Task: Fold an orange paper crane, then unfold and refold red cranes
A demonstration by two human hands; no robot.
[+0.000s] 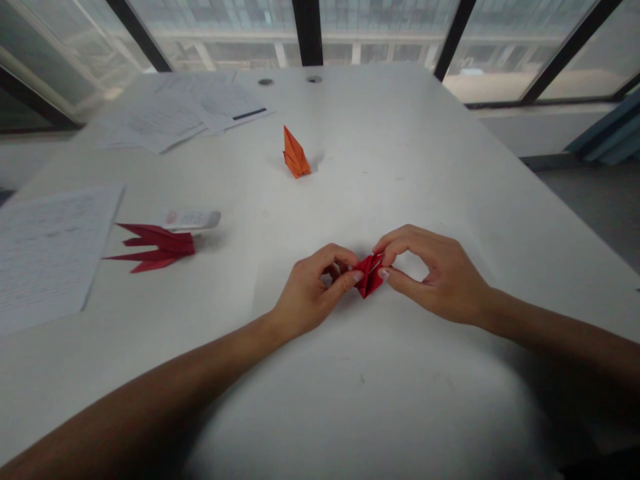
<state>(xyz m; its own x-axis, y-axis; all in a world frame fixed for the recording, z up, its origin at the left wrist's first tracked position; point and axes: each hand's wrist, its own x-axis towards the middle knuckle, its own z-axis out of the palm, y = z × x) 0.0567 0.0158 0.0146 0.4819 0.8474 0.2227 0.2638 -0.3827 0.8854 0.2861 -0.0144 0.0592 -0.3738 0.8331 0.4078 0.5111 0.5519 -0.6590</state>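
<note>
A small red folded paper piece is held between my two hands, just above the white table. My left hand pinches its left side between thumb and fingers. On its right side, my right hand closes thumb and fingertips on the edge, with a round gap inside the curl. Folds and a pointed lower tip show on the red piece; the fingertips cover parts of its sides. Farther back stands an orange folded paper piece, its point upward. To the left lies a dark red folded paper piece with several long spikes.
A white eraser-like block lies behind the dark red piece. Printed sheets spread over the back left of the table, and another sheet is at the left. Two round holes are near the back edge, before the windows.
</note>
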